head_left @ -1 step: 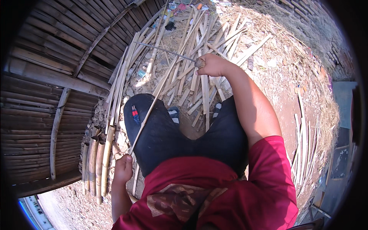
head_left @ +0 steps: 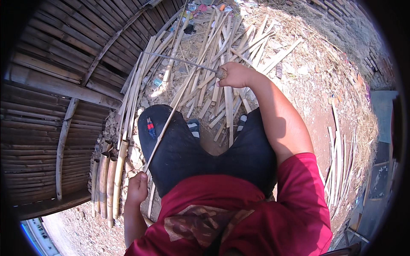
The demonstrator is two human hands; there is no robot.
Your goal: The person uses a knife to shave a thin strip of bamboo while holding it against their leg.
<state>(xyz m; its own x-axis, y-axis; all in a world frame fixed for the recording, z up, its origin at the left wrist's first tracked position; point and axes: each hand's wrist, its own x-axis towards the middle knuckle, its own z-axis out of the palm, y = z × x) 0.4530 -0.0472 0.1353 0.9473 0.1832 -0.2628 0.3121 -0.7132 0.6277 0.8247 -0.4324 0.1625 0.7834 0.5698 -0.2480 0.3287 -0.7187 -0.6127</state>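
My right hand (head_left: 235, 75) is closed round the short, thick handle of a long, thin-bladed knife (head_left: 183, 61). Its narrow blade points left over the far end of a bamboo strip (head_left: 160, 135). At the lower left, my left hand (head_left: 137, 187) is closed round the near end of that strip. From there the strip slants up across my left thigh, past the knee and over the pile beyond. Whether the blade touches the strip I cannot tell.
Many split bamboo strips (head_left: 232, 112) lie heaped beyond my knees. Several cut bamboo poles (head_left: 113, 183) stand at the left beside a bamboo-slat wall (head_left: 38, 94). More thin strips (head_left: 338, 164) lie at the right. Litter (head_left: 200, 7) is scattered at the far edge.
My right hand and the knife have shifted slightly nearer to me, the blade's tip a little further left. My left hand and the strip look unchanged.
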